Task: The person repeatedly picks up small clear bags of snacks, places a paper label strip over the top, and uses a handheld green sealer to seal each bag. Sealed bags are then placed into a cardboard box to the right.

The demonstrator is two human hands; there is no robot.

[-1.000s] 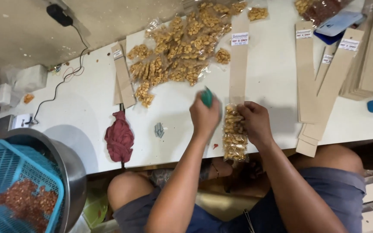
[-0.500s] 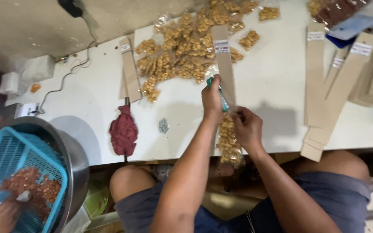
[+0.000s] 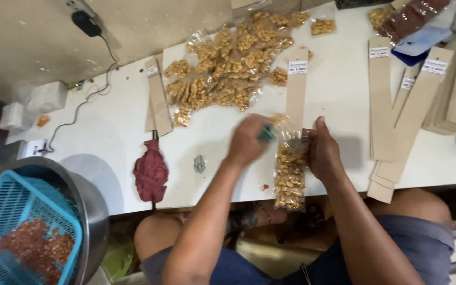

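Head view: left hand (image 3: pixel 248 140) pinching a small green tool (image 3: pixel 266 133), right hand (image 3: pixel 322 153) gripping crinkly clear nut packets (image 3: pixel 290 171) against a cardboard strip (image 3: pixel 296 84).

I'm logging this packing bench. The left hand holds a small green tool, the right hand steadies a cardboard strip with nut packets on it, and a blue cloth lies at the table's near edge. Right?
Not quite: the cloth is dark red, not blue, as the head view shows. The left hand does hold a small green tool, and the right hand steadies the cardboard strip with nut packets, at the table's near edge.
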